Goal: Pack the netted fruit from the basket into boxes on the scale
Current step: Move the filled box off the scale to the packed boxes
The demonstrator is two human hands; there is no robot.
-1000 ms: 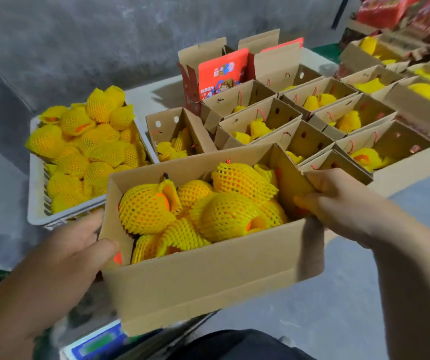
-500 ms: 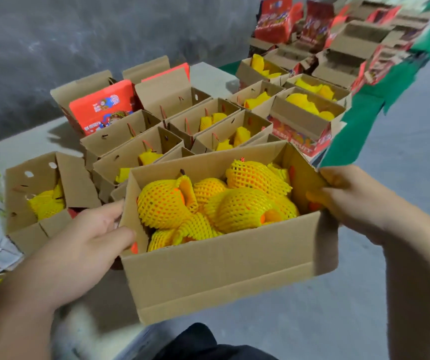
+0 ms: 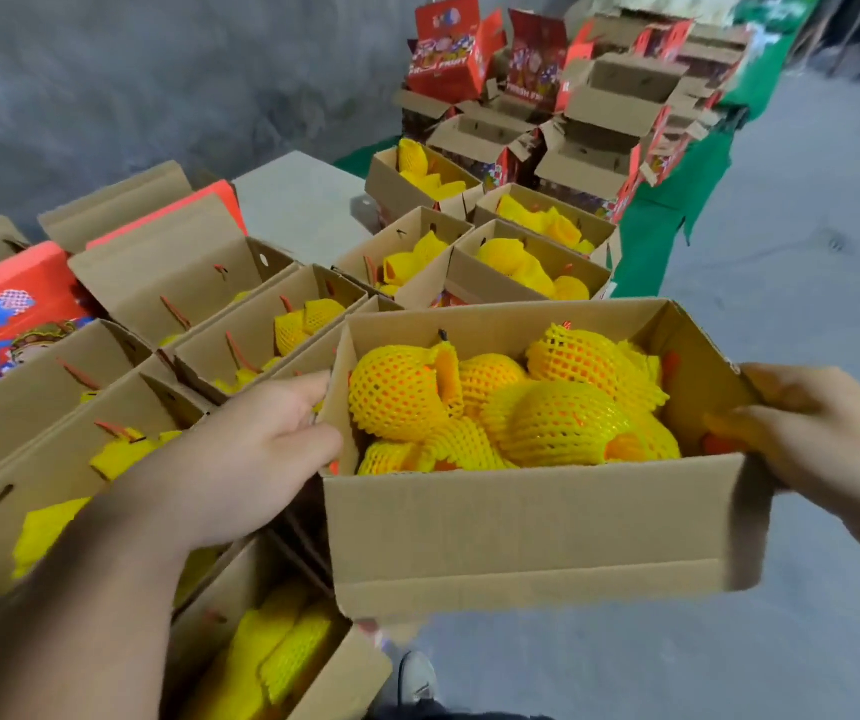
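Box (image 3: pixel 532 532) carried rightward, between both hands (image 3: pixel 256 459)

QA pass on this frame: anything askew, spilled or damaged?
Nothing stands out. The held box sits level between the left hand and right hand, its netted fruit all inside. No fruit lies on the floor.

Grey wall (image 3: pixel 132 70), grey concrete floor (image 3: pixel 807 252)
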